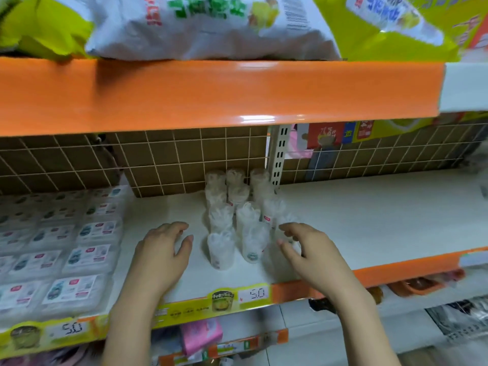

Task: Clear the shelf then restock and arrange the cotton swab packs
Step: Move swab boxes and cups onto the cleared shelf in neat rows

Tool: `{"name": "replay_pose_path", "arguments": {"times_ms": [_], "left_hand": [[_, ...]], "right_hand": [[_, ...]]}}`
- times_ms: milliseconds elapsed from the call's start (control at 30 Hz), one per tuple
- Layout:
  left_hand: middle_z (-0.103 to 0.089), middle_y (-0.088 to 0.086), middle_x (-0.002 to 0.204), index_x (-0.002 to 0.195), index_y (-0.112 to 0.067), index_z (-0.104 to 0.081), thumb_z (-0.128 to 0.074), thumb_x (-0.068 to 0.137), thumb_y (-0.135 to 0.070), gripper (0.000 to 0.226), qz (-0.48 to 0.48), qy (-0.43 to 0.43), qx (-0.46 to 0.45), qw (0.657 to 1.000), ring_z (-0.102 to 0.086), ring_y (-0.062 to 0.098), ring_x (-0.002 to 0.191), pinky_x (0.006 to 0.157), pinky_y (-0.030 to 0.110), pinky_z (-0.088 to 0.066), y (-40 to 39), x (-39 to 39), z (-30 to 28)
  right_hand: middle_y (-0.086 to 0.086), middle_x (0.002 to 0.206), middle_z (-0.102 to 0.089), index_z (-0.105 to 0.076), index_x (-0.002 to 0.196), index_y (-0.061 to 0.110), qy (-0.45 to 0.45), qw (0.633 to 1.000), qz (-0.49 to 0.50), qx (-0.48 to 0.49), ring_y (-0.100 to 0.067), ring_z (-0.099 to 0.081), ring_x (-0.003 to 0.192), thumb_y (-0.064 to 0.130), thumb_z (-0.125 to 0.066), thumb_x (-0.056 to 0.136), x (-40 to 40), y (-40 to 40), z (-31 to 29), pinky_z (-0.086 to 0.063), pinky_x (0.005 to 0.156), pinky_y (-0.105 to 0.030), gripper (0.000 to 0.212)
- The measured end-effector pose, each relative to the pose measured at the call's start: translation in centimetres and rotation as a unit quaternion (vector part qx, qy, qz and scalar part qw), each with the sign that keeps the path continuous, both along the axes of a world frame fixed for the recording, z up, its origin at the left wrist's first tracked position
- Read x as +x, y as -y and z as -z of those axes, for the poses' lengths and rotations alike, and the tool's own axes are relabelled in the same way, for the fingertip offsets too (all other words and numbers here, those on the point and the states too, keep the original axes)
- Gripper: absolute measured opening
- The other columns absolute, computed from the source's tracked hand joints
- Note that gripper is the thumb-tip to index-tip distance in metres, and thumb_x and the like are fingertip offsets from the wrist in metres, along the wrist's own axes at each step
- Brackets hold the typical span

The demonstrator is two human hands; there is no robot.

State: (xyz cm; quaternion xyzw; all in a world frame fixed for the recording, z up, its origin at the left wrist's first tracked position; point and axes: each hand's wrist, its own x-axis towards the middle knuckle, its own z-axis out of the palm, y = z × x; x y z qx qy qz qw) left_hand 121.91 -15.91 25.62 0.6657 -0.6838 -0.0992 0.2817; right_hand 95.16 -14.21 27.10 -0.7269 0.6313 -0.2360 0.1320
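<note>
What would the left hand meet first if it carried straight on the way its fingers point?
Probably the nearest left cotton swab pack: the left hand points up and right toward it, with bare shelf between. Depth is uncertain.

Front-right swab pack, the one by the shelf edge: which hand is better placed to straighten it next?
Probably the right hand. Its fingertips sit beside the front-right swab pack, nearly touching it. The left hand hovers open farther off, with the front-left pack standing between it and the target.

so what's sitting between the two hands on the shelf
In the head view, upright clear plastic cotton swab packs stand in rows between the left hand and right hand on the white shelf.
</note>
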Motion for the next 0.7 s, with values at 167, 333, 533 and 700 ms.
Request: {"name": "replay_pose_path", "arguments": {"times_ms": [167, 333, 533, 700], "left_hand": [[-0.068, 0.014, 0.094, 0.100, -0.006, -0.069, -0.039, 0.077, -0.044, 0.054, -0.010, -0.001, -0.053, 0.999, -0.060, 0.038, 0.090, 0.080, 0.043, -0.049, 0.8, -5.9, -0.6], [-0.067, 0.015, 0.086, 0.096, -0.008, -0.069, -0.033, 0.075, -0.046, 0.057, -0.014, 0.000, -0.060, 0.998, -0.060, 0.038, 0.083, 0.073, 0.044, -0.051, 1.0, -14.6, -0.5], [-0.067, 0.007, 0.087, 0.101, -0.012, -0.068, -0.036, 0.079, -0.047, 0.053, 0.061, 0.000, -0.038, 0.997, -0.062, 0.030, 0.085, 0.076, 0.040, -0.051, 0.6, -27.3, 0.4], [-0.065, 0.000, 0.105, 0.116, -0.018, -0.062, -0.045, 0.090, -0.038, 0.037, 0.096, 0.011, 0.010, 0.995, -0.059, 0.019, 0.099, 0.088, 0.038, -0.046, 0.4, -32.7, 1.4]], "right_hand": [[0.002, 0.124, -0.059, -0.056, 0.126, 0.020, 0.008, 0.999, 0.005, -0.050, -0.016, -0.053, 0.112, 0.028, -0.052, 0.093, -5.5, 0.8, -0.4, -0.042, 0.092, -0.029, 0.034], [0.007, 0.130, -0.053, -0.053, 0.130, 0.023, 0.004, 1.000, -0.008, -0.014, -0.012, -0.050, 0.116, 0.022, -0.049, 0.093, -15.1, 1.0, 0.2, -0.039, 0.095, -0.026, 0.037], [-0.002, 0.129, -0.055, -0.055, 0.127, 0.018, -0.028, 0.998, 0.047, 0.042, -0.021, -0.052, 0.115, 0.019, -0.052, 0.091, -27.5, 0.5, 1.9, -0.040, 0.093, -0.030, 0.037], [-0.004, 0.128, -0.056, -0.054, 0.128, 0.017, -0.032, 0.995, 0.057, 0.070, -0.022, -0.053, 0.114, 0.022, -0.051, 0.092, -32.2, 0.9, 3.1, -0.041, 0.091, -0.031, 0.036]]}}
